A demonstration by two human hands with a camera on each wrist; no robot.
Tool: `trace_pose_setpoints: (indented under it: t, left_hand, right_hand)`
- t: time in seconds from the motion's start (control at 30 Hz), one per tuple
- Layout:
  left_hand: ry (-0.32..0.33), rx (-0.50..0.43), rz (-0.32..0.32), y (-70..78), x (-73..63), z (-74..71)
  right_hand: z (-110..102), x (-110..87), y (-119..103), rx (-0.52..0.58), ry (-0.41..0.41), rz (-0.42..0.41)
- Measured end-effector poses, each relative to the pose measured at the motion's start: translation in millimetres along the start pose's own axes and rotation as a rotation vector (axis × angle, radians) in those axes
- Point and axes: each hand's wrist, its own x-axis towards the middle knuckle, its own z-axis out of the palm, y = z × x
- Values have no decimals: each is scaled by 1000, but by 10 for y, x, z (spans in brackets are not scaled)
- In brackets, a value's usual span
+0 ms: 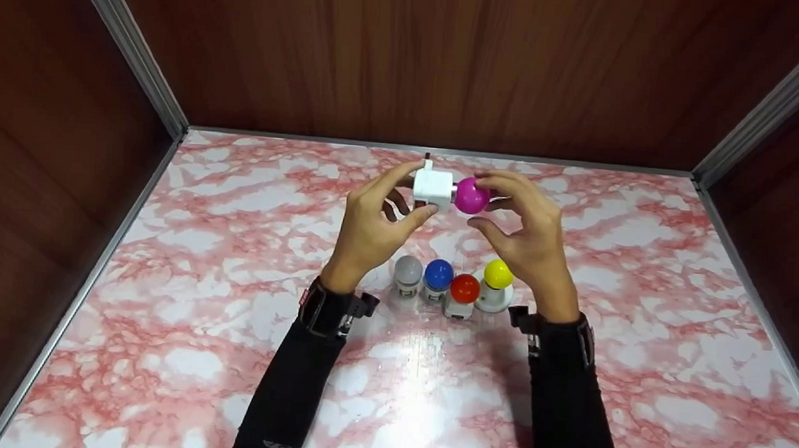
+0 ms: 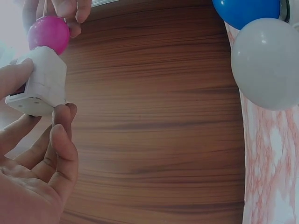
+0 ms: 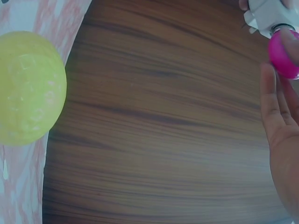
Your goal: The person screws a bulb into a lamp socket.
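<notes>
My left hand [image 1: 371,222] grips a white box-shaped bulb holder [image 1: 434,186], thumb on its near side and fingers around the rest. It is raised in front of me and lies sideways. A dark red switch shows beside the thumb [image 2: 21,72] in the left wrist view. From the holder's right end sticks a magenta round bulb [image 1: 472,196], its metal neck partly visible. My right hand [image 1: 529,226] has its fingertips on this bulb, which fingers partly cover in the right wrist view.
Closer to me on the marbled table [image 1: 221,366] stand a white bulb [image 1: 408,270], a blue bulb [image 1: 439,274], a red bulb [image 1: 464,288] and a yellow bulb [image 1: 499,274], all in white holders. Brown wood-grain panels [image 1: 439,58] enclose the back and sides.
</notes>
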Motion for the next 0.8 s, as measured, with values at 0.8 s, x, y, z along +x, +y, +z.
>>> trace_pose_setpoints:
  t: [0.8]
  left_hand:
    - [-7,-3,12,1,-9,3]
  right_hand:
    - [-25,-21,-4,-52,-24,38]
